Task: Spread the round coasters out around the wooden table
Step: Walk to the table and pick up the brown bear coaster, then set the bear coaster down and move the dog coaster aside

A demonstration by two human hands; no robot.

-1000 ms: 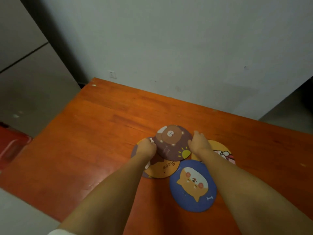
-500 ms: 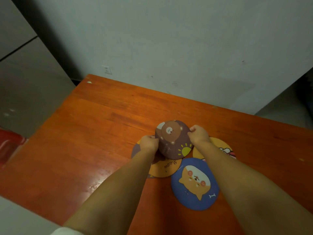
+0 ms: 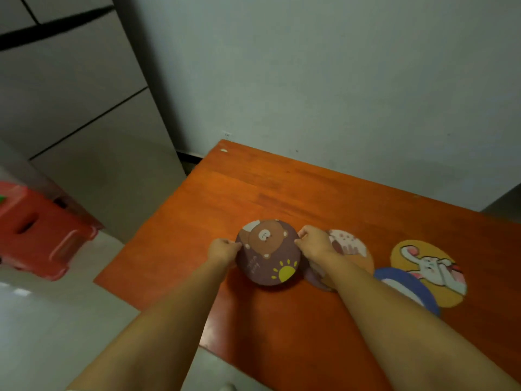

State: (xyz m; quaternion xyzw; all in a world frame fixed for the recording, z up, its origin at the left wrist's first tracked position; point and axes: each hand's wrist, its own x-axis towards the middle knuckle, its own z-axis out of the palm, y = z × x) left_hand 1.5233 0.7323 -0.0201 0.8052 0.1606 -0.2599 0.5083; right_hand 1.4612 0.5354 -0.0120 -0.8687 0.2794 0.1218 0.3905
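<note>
Left hand (image 3: 223, 248) and right hand (image 3: 315, 240) each pinch opposite edges of the brown bear coaster (image 3: 267, 252), held just above the desk (image 3: 282, 193) near its left part. Advice: carry level to bare wood, clear of the overlapped coasters (image 3: 428, 269) at right, lay flat.

The surface (image 3: 324, 198) is wood, stained orange-red, smooth with a soft shine and faint grain lines. The bear coaster (image 3: 267, 253) looks thin and matt, like printed card or foam; it does not shine. The rabbit coaster (image 3: 423, 266) has the same flat, dull print. The stool (image 3: 42, 235) is red plastic, smooth and a bit glossy. The wall (image 3: 310, 80) is painted, matt and slightly marked.
</note>
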